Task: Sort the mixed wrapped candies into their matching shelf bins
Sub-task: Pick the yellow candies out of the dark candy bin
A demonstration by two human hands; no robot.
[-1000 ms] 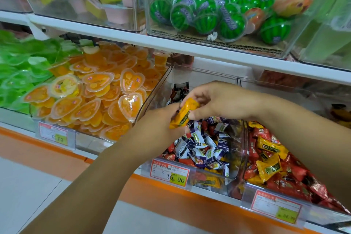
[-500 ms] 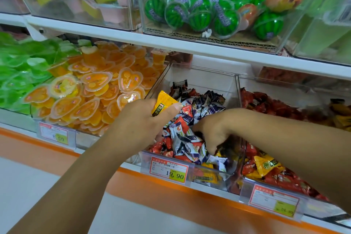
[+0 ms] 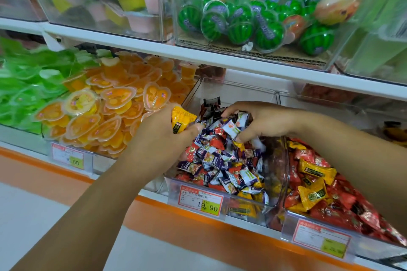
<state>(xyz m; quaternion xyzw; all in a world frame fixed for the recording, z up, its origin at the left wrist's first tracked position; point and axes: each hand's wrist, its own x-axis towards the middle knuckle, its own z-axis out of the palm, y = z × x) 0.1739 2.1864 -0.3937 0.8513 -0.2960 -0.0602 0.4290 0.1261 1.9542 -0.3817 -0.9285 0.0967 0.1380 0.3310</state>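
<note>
My left hand (image 3: 161,132) grips a yellow wrapped candy (image 3: 181,119) at the left edge of the middle clear bin (image 3: 198,185). That bin holds a heap of purple-white and red wrapped candies (image 3: 222,160), with a few yellow ones near its front. My right hand (image 3: 259,120) reaches into the top of the heap, fingers curled round several purple-white candies (image 3: 232,126). The bin to the right (image 3: 293,222) holds red and yellow wrapped candies (image 3: 315,185).
Orange heart-shaped jelly cups (image 3: 119,103) fill the bin to the left, green ones (image 3: 26,86) beyond it. The upper shelf carries watermelon-shaped sweets (image 3: 240,24) and pudding cups (image 3: 132,9). Price tags (image 3: 201,201) hang on the bin fronts. White floor lies below the orange shelf base.
The yellow candy passed from my right hand into my left hand. My right hand dropped into the middle bin, then rose to the top of the heap with purple-white candies in its fingers.
</note>
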